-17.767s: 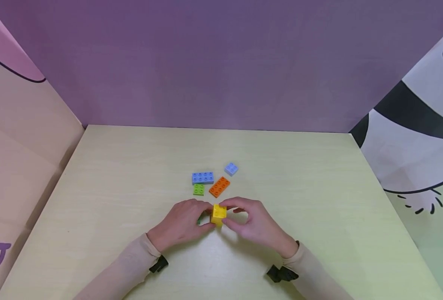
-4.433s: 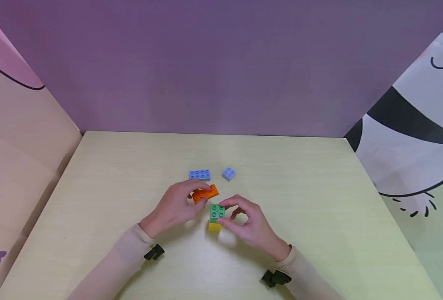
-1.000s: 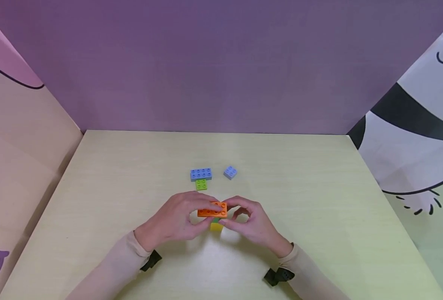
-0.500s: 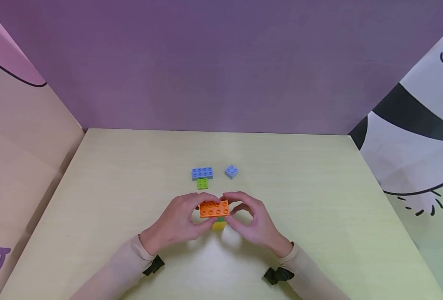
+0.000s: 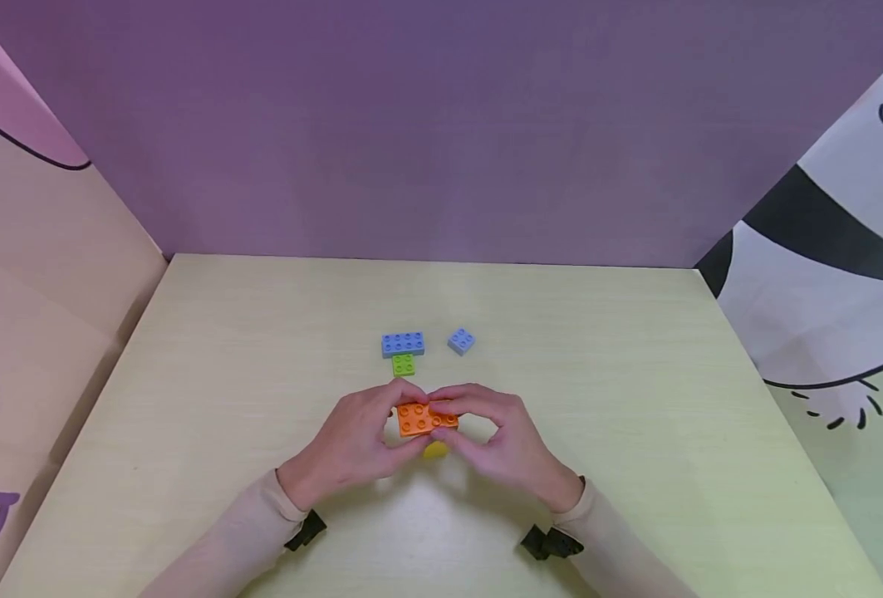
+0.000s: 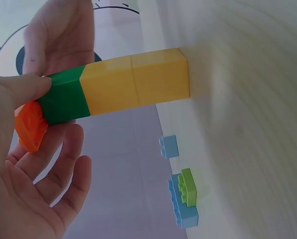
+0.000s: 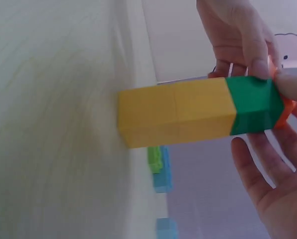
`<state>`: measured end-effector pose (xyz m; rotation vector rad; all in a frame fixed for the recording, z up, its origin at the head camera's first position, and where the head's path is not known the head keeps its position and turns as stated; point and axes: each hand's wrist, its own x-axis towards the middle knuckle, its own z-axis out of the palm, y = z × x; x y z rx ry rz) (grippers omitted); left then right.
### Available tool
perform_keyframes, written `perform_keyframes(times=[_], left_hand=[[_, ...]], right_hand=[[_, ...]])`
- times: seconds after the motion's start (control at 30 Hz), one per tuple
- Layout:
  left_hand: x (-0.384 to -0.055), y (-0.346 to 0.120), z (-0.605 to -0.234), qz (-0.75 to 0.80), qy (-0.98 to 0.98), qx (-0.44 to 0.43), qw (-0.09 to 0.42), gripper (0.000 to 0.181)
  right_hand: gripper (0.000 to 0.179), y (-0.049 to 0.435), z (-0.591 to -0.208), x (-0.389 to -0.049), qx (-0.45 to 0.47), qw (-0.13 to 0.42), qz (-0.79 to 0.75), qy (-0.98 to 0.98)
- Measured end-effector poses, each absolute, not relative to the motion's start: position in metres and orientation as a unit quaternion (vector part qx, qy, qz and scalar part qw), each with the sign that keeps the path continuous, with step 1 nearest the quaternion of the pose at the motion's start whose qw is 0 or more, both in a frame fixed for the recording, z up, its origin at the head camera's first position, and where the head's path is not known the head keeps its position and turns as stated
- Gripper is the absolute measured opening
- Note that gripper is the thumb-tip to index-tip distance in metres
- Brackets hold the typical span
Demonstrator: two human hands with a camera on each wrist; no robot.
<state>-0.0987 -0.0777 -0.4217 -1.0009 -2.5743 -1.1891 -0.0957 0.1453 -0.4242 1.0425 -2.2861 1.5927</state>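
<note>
A stack of two yellow bricks (image 6: 133,79) with a green brick (image 6: 64,94) above them stands upright on the table. The orange eight-stud brick (image 5: 413,419) lies across its top, reaching out to the left. My left hand (image 5: 355,433) pinches the orange brick's left part between thumb and fingers. From the other side, my right hand (image 5: 501,436) pinches its right end, fingers behind and thumb in front. Whether the orange brick is pressed fully onto the green one is hidden by the hands.
Beyond the hands lie a long blue brick (image 5: 403,344), a small lime-green brick (image 5: 404,365) right in front of it, and a small blue brick (image 5: 461,340) to the right. The pale table (image 5: 262,332) ends at a purple wall (image 5: 441,133).
The green brick has come onto the yellow ones. My left hand took the orange brick from the table and brought it over the stack; lately my right hand slid left onto its right end.
</note>
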Motion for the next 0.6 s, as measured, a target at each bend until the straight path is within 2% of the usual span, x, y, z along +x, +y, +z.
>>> perform_keyframes(times=[0.27, 0.6], left_hand=[[-0.099, -0.079, -0.425, -0.407, -0.849, -0.332, 0.058, 0.040], [-0.105, -0.094, -0.415, -0.330, -0.883, -0.331, 0.055, 0.038]], right_hand=[[0.034, 0.149, -0.444, -0.101, 0.356, 0.072, 0.579, -0.730], [0.036, 0.145, -0.450, -0.101, 0.358, 0.113, 0.584, -0.720]])
